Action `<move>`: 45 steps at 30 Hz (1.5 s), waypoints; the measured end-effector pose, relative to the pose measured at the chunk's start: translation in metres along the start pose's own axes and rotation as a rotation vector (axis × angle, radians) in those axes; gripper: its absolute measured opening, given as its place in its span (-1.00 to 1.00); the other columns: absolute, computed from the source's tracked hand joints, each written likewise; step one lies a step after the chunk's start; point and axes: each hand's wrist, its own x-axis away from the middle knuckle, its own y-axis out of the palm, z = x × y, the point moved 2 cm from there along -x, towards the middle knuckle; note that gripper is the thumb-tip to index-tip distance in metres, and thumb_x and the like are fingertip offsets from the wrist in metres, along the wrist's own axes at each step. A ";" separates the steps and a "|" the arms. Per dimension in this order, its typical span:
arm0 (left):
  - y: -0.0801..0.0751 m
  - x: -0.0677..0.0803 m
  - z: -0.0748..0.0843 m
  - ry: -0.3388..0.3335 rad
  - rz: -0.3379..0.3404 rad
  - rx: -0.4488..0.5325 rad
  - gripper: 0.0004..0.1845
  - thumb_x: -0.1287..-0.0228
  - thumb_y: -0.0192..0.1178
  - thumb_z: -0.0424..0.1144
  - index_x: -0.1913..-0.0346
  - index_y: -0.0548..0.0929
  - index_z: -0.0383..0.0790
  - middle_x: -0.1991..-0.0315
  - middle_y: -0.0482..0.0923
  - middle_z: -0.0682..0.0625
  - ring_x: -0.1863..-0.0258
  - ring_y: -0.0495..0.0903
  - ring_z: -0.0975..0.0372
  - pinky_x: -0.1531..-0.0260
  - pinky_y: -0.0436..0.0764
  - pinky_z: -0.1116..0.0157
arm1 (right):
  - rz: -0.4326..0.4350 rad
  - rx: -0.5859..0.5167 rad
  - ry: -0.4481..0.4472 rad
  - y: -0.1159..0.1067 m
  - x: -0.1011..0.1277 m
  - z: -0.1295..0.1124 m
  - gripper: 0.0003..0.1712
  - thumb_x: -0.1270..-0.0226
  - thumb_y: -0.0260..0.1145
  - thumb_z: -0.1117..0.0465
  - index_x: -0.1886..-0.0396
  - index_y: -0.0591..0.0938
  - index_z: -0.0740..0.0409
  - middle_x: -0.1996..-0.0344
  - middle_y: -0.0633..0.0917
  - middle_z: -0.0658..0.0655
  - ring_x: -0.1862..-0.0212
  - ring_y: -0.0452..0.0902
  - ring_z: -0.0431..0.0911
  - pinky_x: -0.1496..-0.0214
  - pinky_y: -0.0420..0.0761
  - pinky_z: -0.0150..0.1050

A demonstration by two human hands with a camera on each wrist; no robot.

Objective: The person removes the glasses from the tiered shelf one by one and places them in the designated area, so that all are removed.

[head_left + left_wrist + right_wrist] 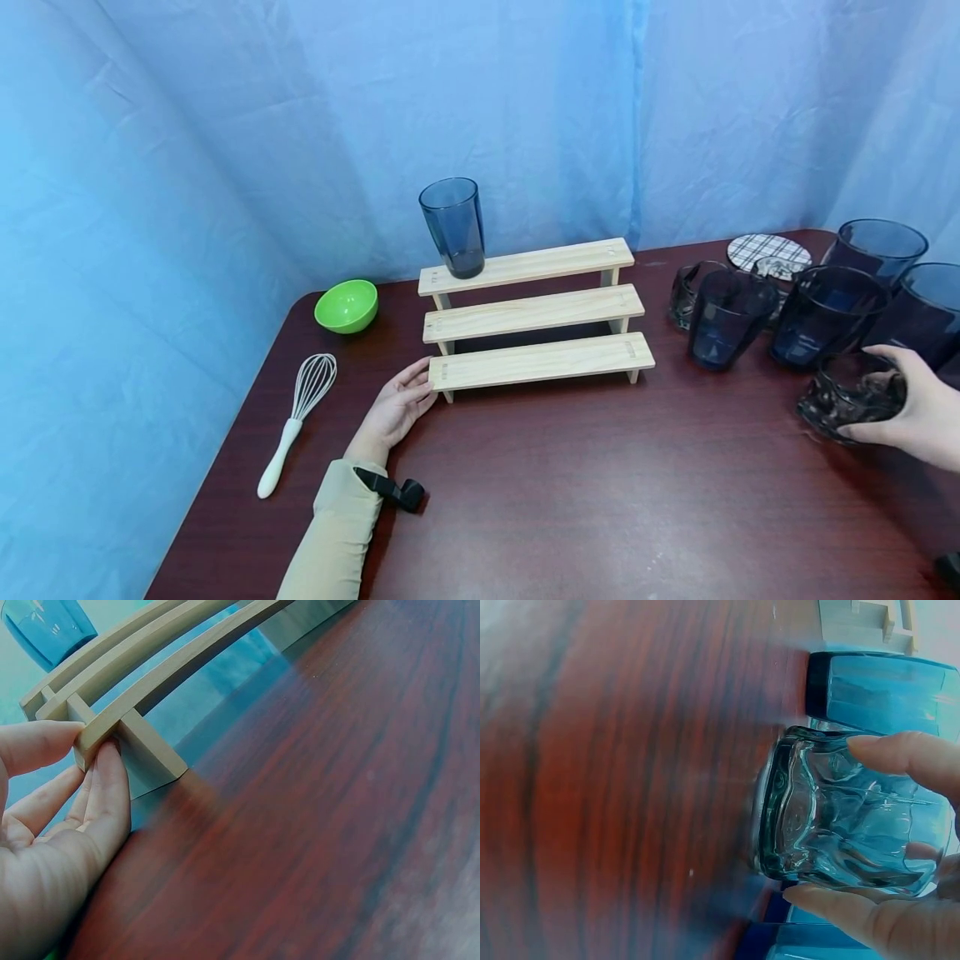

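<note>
The right hand [918, 408] grips the short dimpled glass [851, 396] at 3 o'clock; better lift it straight. The left hand [396, 408], fingers straight, steadies the wooden step rack [536, 362].

I count one three-tier pale wooden step shelf [534, 315] at the table's centre. Tall dark-blue glass tumblers come to five: one [453, 227] on the top tier at eleven o'clock, four [726, 318] clustered at three o'clock. Short dimpled clear glasses number two [851, 396]. One green plastic bowl [346, 306] and one white-handled wire whisk [295, 419] at nine o'clock. One round plaid coaster [767, 249] at two o'clock.
</note>
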 end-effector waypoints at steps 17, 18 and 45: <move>-0.003 -0.003 -0.005 0.037 -0.047 -0.029 -0.33 -0.32 -0.05 -0.56 -0.45 0.00 -0.40 0.12 0.49 0.09 0.18 0.58 0.40 0.18 0.54 0.48 | -0.002 0.024 -0.035 0.008 -0.017 0.038 0.40 0.33 0.63 0.27 -0.44 -0.10 0.36 -0.08 0.19 0.61 0.03 0.18 0.47 0.19 0.31 0.34; -0.002 -0.002 -0.004 0.019 -0.035 -0.017 -0.35 -0.33 -0.11 -0.59 -0.46 -0.01 -0.39 0.13 0.50 0.10 0.19 0.58 0.40 0.19 0.54 0.48 | 0.017 0.031 -0.043 0.011 -0.021 0.047 0.43 0.36 0.65 0.24 -0.45 -0.09 0.32 -0.10 0.20 0.61 0.01 0.18 0.46 0.18 0.30 0.34; 0.000 0.000 -0.001 0.011 -0.013 -0.018 -0.35 -0.33 -0.13 -0.59 -0.46 0.00 -0.36 0.16 0.49 0.12 0.21 0.58 0.40 0.18 0.54 0.47 | 0.030 -0.174 -0.114 -0.019 -0.003 -0.089 -0.14 -0.15 0.41 0.18 -0.34 0.19 0.39 -0.21 0.29 0.55 -0.26 0.14 0.47 -0.25 0.11 0.27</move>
